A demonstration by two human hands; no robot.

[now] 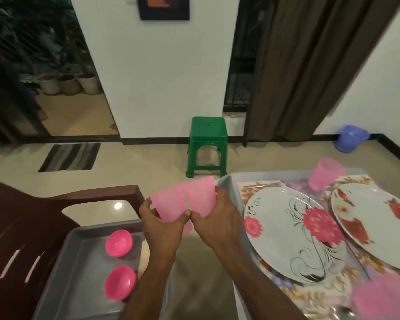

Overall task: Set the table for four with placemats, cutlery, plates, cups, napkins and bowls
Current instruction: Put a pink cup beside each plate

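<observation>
Head cam catches the cup step: the left hand [158, 224] grips one pink cup [169, 200] and the right hand [214, 218] grips another pink cup [200, 196], side by side in the air between the grey tray [79, 262] at 7 o'clock and the table [231, 181] at 3 o'clock. Next up is probably carrying them right to settings lacking a cup; the placemat [252, 188] with the near plate [284, 229] looks short one, and a third cup [328, 174] stands at 2 o'clock.

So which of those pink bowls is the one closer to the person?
Start at the grey tray on the left, beside the brown chair. Two pink bowls lie in it; the nearer bowl is lower in the picture, below the farther bowl.
</observation>
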